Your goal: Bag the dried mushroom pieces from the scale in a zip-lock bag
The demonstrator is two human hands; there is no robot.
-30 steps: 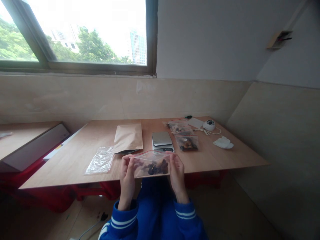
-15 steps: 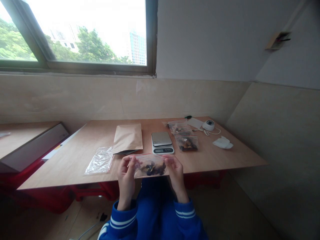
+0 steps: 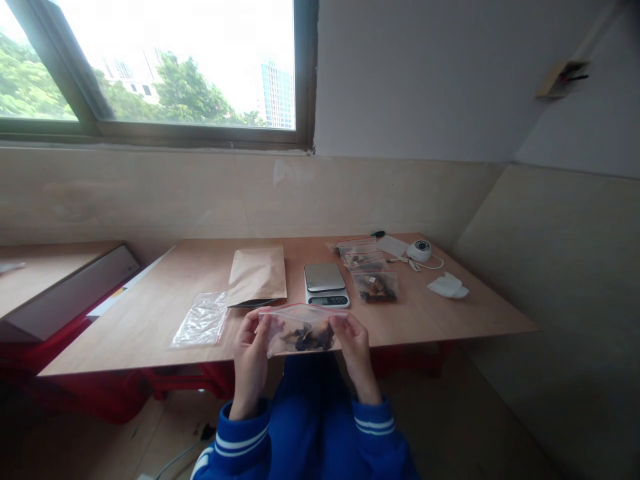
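Observation:
A clear zip-lock bag (image 3: 303, 331) with dark and brown dried pieces inside is stretched between my hands at the table's front edge. My left hand (image 3: 251, 343) pinches its upper left corner between thumb and fingers. On the other side my right hand (image 3: 353, 343) grips the upper right corner the same way. The red-lined top edge bows upward in the middle. Just behind the bag stands a white kitchen scale (image 3: 325, 283) with a bare metal plate. A brown kraft paper pouch (image 3: 257, 275) lies behind my left hand, its dark mouth facing me.
Clear plastic bags (image 3: 200, 320) lie flat on the left of the wooden table (image 3: 125, 320). Several filled zip-lock bags (image 3: 375, 287) form a row right of the scale. Farther right are a white round device (image 3: 419, 250) with a cable and a crumpled white tissue (image 3: 449, 285).
The bag's top edge has bulged up in the middle, and its mouth looks a little wider. Both hands still hold its corners. The view has shifted slightly.

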